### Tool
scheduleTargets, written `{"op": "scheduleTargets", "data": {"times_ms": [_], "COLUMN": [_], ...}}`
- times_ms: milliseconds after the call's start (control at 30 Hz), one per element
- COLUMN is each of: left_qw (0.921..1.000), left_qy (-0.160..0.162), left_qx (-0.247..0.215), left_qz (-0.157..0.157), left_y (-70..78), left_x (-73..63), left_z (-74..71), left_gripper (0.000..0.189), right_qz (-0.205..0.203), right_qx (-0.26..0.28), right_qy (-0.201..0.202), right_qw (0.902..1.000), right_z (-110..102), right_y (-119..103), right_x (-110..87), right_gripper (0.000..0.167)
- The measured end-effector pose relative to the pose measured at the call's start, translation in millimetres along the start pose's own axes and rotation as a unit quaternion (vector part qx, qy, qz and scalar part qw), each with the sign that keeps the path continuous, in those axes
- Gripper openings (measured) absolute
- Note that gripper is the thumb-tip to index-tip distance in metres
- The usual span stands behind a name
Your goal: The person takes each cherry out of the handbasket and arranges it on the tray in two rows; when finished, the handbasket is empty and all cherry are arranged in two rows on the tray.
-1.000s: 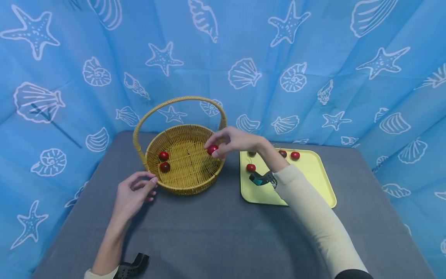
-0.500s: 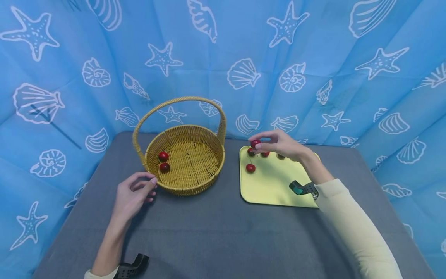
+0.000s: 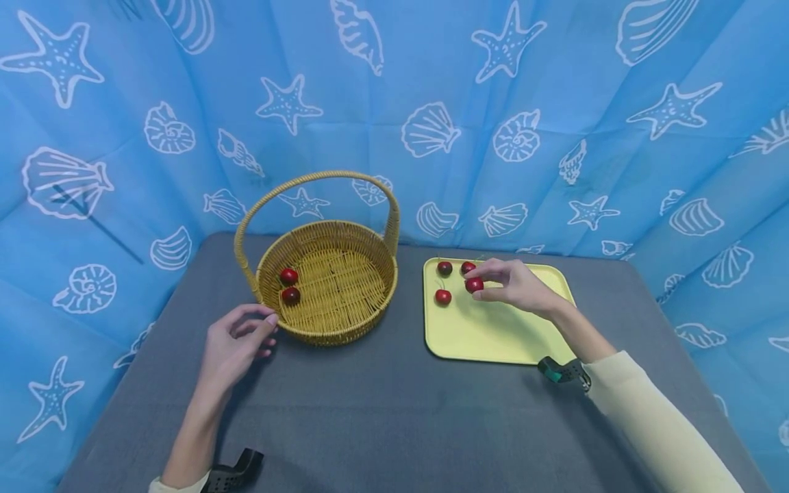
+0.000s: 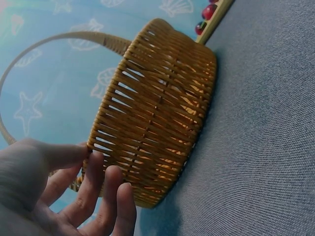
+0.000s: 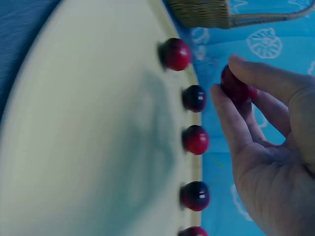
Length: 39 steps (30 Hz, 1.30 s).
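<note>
My right hand (image 3: 518,284) pinches a dark red cherry (image 3: 474,285) between thumb and fingertips, held over the yellow tray (image 3: 481,339). The right wrist view shows that cherry (image 5: 234,87) up off the tray's surface. On the tray lie several more cherries, among them a bright red one (image 3: 443,297) at the left and a darker one (image 3: 444,268) behind it. The thumb and index finger of my left hand (image 4: 74,187) pinch the near left rim of the woven basket (image 4: 152,108). A red cherry (image 3: 288,276) and a darker cherry (image 3: 291,296) rest inside the basket.
The basket's tall arched handle (image 3: 317,177) rises over its bowl. A grey cloth (image 3: 382,424) covers the table. Behind and at both sides hangs a blue curtain (image 3: 357,103) with white sea shells and starfish.
My right hand has moved from above the basket's right side rightward to the tray, then a little nearer to me, with the cherry in its fingers. The left hand stays on the rim.
</note>
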State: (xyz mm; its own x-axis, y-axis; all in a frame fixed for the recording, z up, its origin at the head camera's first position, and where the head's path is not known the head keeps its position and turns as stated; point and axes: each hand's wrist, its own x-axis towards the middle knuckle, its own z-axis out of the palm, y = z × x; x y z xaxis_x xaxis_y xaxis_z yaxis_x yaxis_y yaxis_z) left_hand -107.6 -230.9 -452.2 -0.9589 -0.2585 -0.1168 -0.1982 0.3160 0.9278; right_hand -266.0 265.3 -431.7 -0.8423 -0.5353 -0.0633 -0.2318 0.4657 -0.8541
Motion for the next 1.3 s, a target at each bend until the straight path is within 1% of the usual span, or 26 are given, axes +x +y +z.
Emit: {"op": "scheduleTargets", "data": {"times_ms": [100,200,267,500,600,800,1033,1167,1300], "left_qw": [1.0000,1.0000,1.0000,1.0000,1.0000,1.0000,1.0000,1.0000,0.9999], "left_qy": [0.000,0.000,-0.002,-0.001,0.002,0.003,0.006,0.003,0.002], "left_qx": [0.000,-0.001,-0.001,-0.005,-0.005,-0.002,0.001,-0.002,-0.008], "left_qz": [-0.003,-0.009,-0.010,-0.004,0.002,0.007,-0.003,0.004,0.010], "left_y": [0.0,-0.1,-0.3,-0.1,0.3,0.7,1.1,0.4,-1.0], "left_x": [-0.2,-0.2,-0.1,0.1,0.1,0.0,-0.7,-0.4,-0.4], "left_z": [-0.7,-1.3,-1.4,-0.2,0.7,0.5,-0.2,-0.2,-0.1], "left_gripper": [0.041,0.041,0.042,0.040,0.040,0.040,0.040,0.040,0.040], "right_qz": [0.010,0.008,0.004,-0.029,-0.031,-0.024,-0.028,-0.022,-0.035], "right_qx": [-0.007,-0.024,-0.047,-0.111,-0.133,-0.130,-0.127,-0.119,-0.102], "right_qy": [0.016,0.030,0.038,0.043,0.048,0.042,0.043,0.045,0.049], "right_qw": [0.9998,0.9992,0.9982,0.9924,0.9895,0.9903,0.9906,0.9916,0.9930], "right_z": [6.7,12.5,15.8,23.5,25.2,26.2,23.0,18.7,15.4], "right_y": [6.5,12.9,16.4,24.1,25.3,23.1,19.0,14.7,8.0], "right_x": [-2.1,-1.8,-1.0,4.9,6.7,6.7,3.3,-0.3,-0.3], "right_gripper": [0.043,0.040,0.037,0.035,0.034,0.037,0.040,0.039,0.038]}}
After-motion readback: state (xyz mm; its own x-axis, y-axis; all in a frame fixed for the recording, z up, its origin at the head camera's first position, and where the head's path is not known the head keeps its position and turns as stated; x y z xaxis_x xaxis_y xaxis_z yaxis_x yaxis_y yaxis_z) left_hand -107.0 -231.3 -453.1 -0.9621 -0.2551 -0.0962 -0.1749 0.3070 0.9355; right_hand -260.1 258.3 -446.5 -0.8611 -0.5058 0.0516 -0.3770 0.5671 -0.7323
